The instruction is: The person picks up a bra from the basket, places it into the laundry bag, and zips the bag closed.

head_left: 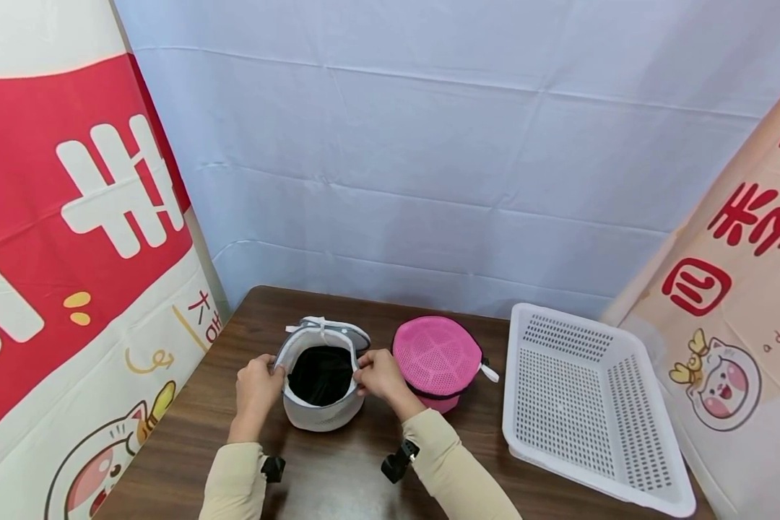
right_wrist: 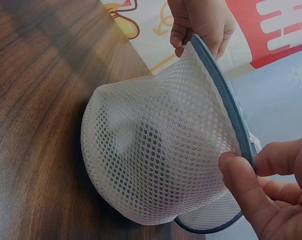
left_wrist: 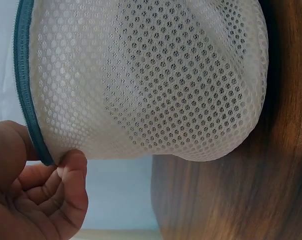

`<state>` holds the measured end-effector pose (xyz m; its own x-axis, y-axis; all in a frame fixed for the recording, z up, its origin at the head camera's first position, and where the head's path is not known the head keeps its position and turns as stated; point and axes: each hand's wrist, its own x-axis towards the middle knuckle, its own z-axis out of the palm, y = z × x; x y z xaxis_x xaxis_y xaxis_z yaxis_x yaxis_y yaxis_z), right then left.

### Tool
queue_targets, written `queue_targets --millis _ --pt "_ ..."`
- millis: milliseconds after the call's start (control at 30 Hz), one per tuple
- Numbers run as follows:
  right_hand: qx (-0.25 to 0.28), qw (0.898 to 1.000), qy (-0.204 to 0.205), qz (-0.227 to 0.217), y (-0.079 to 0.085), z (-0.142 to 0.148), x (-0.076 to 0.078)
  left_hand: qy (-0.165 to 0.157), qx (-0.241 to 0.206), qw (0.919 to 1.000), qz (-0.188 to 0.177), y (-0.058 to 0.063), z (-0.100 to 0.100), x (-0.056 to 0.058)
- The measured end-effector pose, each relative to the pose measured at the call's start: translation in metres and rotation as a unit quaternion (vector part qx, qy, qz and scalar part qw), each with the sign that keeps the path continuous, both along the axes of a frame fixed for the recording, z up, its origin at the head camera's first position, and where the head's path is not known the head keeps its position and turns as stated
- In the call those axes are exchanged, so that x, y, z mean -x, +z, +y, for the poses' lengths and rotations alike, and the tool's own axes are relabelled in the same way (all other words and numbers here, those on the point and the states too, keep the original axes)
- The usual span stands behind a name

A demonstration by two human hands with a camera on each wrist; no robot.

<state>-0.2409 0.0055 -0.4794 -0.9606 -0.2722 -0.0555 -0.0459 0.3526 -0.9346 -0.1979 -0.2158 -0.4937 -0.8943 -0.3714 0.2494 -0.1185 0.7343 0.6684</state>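
A white mesh laundry bag [head_left: 323,417] with a blue-grey zipper edge stands on the table, its lid folded back behind it. Something black [head_left: 321,375], apparently fabric, lies inside. On the left of the rim, my left hand [head_left: 258,386] pinches the zipper edge between thumb and fingers. Opposite it, my right hand [head_left: 380,374] pinches the rim on the right side. In the left wrist view the mesh wall [left_wrist: 181,85] bulges outward below the zipper edge [left_wrist: 25,85]. The right wrist view shows the rim [right_wrist: 221,85] stretched between both hands.
A pink mesh bag [head_left: 437,354] with black trim and a white tag sits right of my right hand. Farther right stands a white perforated plastic basket [head_left: 562,390]. The brown wooden table [head_left: 234,325] ends at a pale cloth backdrop [head_left: 390,180]; printed cloths hang at both sides.
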Motion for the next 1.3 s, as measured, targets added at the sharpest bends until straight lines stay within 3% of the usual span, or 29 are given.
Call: queue_targets --millis 400,633,1033,1300 --pt "0.006 1.0 0.008 -0.008 0.0 0.0 0.001 0.007 -0.005 1.0 -0.003 0.001 0.0 -0.001" --pt "-0.038 0.999 -0.004 0.017 0.005 0.003 0.01 0.001 -0.009 0.9999 -0.008 -0.001 0.0 0.001" --pt "0.007 0.995 -0.065 -0.072 -0.011 -0.009 0.03 0.002 -0.011 0.9999 -0.001 -0.004 -0.005 0.001" --pt "0.097 0.974 -0.123 -0.165 -0.022 -0.016 0.042 0.0 -0.022 0.9996 -0.017 -0.004 -0.006 0.005"
